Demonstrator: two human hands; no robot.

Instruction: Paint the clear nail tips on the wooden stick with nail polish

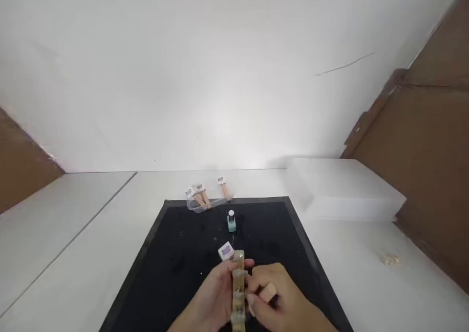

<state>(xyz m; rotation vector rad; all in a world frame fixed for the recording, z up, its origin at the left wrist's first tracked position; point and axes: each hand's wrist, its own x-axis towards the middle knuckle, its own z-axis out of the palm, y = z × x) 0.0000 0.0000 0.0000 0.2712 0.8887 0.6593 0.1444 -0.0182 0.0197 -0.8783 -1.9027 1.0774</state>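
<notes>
Low in the head view, my left hand (216, 293) is closed around a narrow tan strip (238, 285), which stands roughly upright and has clear, glossy bands across it. My right hand (276, 295) is beside the strip's right edge, its fingers curled around a short pale wooden piece (268, 293) with a rounded end. The far end of that piece is hidden by my fingers. Just beyond my left fingertips is a small white block (226, 251) with a purple print. Farther off, a small teal bottle (231, 223) with a white cap stands upright.
A black mat (194, 254) lies under my hands. At its far edge is a clear plastic tray (216, 201) with several wooden sticks with white printed heads. A large white box (348, 188) stands at the right. Small pale pieces (390, 259) lie on the white table's right side.
</notes>
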